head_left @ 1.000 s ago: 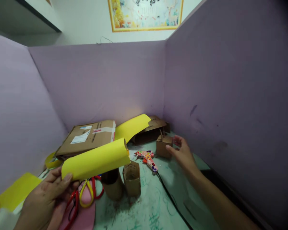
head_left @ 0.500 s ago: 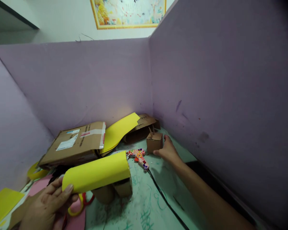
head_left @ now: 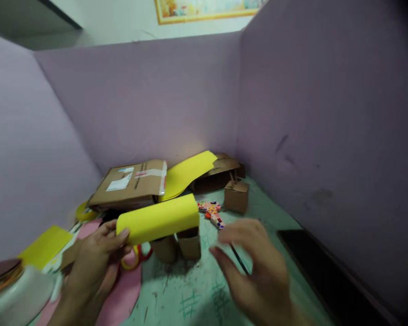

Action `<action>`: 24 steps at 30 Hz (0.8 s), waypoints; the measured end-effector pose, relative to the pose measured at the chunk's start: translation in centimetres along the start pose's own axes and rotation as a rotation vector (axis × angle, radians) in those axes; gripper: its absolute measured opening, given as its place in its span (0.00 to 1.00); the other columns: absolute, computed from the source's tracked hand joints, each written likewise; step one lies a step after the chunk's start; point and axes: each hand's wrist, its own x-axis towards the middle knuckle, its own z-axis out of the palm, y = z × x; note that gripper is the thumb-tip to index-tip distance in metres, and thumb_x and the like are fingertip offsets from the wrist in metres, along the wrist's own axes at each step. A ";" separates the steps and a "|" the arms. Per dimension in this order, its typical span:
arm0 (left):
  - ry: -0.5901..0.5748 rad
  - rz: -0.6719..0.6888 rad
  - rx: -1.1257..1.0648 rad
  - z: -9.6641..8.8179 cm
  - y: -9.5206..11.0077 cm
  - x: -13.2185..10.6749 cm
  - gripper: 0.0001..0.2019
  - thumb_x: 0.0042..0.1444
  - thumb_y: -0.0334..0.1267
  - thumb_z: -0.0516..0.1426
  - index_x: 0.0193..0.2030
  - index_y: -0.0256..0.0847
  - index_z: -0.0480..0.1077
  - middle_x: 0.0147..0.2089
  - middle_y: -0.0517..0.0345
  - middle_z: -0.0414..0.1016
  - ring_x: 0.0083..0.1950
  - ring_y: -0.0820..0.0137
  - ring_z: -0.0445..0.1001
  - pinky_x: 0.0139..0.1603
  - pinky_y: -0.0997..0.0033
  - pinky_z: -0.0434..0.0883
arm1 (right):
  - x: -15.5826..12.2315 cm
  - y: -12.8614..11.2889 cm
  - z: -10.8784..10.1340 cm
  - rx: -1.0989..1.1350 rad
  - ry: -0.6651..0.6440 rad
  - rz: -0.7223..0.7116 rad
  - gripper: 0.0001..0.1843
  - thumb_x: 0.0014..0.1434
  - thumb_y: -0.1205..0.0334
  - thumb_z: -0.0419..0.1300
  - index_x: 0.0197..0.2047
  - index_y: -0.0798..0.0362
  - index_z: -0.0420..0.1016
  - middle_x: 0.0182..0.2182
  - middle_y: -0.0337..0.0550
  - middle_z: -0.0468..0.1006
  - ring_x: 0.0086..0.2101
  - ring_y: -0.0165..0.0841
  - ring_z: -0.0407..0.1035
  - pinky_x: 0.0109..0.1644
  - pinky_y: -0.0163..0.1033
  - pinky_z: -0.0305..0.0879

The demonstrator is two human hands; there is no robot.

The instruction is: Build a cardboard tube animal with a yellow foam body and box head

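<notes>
My left hand [head_left: 100, 249] pinches the left end of a cardboard model [head_left: 165, 248], whose curved top is covered with yellow paper [head_left: 159, 220]. Stubby cardboard legs show beneath its right half, over the table. My right hand [head_left: 250, 267], slightly blurred, is raised to the right of the model. Its thumb and fingers are apart, and nothing shows between them. Beyond it a flower-patterned glue gun [head_left: 212, 213] lies with its black cord running toward me. A small cardboard box [head_left: 236, 197] with two thin prongs on top stands just right of the glue gun.
At the back lie a flattened carton [head_left: 131, 183], yellow sheets [head_left: 187, 175] and an open cardboard piece [head_left: 212, 182]. Scissors [head_left: 132, 259] and pink sheet [head_left: 125, 294] lie near my left hand. A white container [head_left: 23, 294] stands front left. Purple walls [head_left: 170, 104] enclose the table.
My right hand has left the small cardboard box and come back toward me, beside the model. My left hand keeps its hold. The view has shifted left, bringing in the white container.
</notes>
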 end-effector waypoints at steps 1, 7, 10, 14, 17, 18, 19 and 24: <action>-0.013 0.015 -0.062 0.1 0.5 -0.2 0.25 0.24 0.32 0.69 0.32 0.37 0.65 0.21 0.67 0.70 0.15 0.80 0.62 0.12 0.81 0.61 | -0.2 -1.5 -0.1 0.010 -0.077 -0.223 0.15 0.49 0.76 0.61 0.37 0.48 0.71 0.31 0.36 0.76 0.33 0.34 0.69 0.40 0.41 0.67; 0.010 0.104 -0.189 0.6 3.2 -1.5 0.24 0.27 0.31 0.67 0.35 0.34 0.67 0.27 0.62 0.74 0.22 0.78 0.69 0.17 0.84 0.65 | 3.9 -1.8 1.2 0.163 -0.144 0.358 0.22 0.47 0.55 0.68 0.47 0.49 0.73 0.40 0.46 0.78 0.36 0.42 0.73 0.33 0.44 0.70; -0.053 0.135 -0.219 1.2 3.9 -2.3 0.22 0.30 0.32 0.66 0.36 0.33 0.67 0.29 0.59 0.75 0.22 0.78 0.69 0.19 0.81 0.67 | 5.5 -0.7 2.3 0.444 -0.322 0.584 0.13 0.50 0.54 0.65 0.39 0.50 0.77 0.26 0.40 0.79 0.31 0.39 0.74 0.31 0.41 0.71; -0.066 0.363 0.055 0.1 2.3 -2.1 0.19 0.52 0.45 0.56 0.48 0.37 0.65 0.43 0.51 0.75 0.38 0.67 0.75 0.31 0.72 0.73 | 5.3 -0.2 2.3 0.501 -0.144 0.618 0.14 0.45 0.55 0.69 0.37 0.48 0.79 0.32 0.38 0.81 0.32 0.36 0.75 0.36 0.39 0.72; 0.105 0.535 0.505 -2.0 -1.7 -0.6 0.18 0.59 0.39 0.46 0.56 0.42 0.60 0.55 0.49 0.68 0.56 0.62 0.66 0.48 0.62 0.69 | 5.1 0.5 1.8 0.499 0.061 0.678 0.17 0.41 0.52 0.71 0.36 0.46 0.80 0.32 0.37 0.82 0.32 0.35 0.75 0.36 0.37 0.72; 0.070 0.525 0.615 -2.7 -3.2 0.0 0.15 0.55 0.37 0.50 0.49 0.41 0.66 0.51 0.49 0.71 0.54 0.60 0.67 0.50 0.58 0.67 | 5.0 0.8 1.7 0.520 0.082 0.685 0.18 0.40 0.51 0.72 0.36 0.45 0.79 0.32 0.37 0.82 0.33 0.35 0.75 0.37 0.38 0.72; -0.029 0.509 0.724 -3.2 -4.6 0.6 0.10 0.50 0.35 0.54 0.39 0.41 0.71 0.44 0.50 0.74 0.51 0.58 0.68 0.51 0.55 0.66 | 5.0 1.1 1.6 0.549 0.081 0.683 0.18 0.41 0.51 0.72 0.37 0.45 0.79 0.33 0.37 0.82 0.34 0.35 0.75 0.38 0.38 0.72; -0.291 0.474 1.053 -4.7 -7.5 2.6 0.04 0.40 0.28 0.57 0.21 0.39 0.69 0.31 0.51 0.73 0.48 0.53 0.68 0.58 0.43 0.54 | 4.4 2.1 1.9 0.609 0.008 0.674 0.18 0.45 0.52 0.70 0.39 0.49 0.79 0.36 0.41 0.82 0.38 0.39 0.75 0.45 0.45 0.71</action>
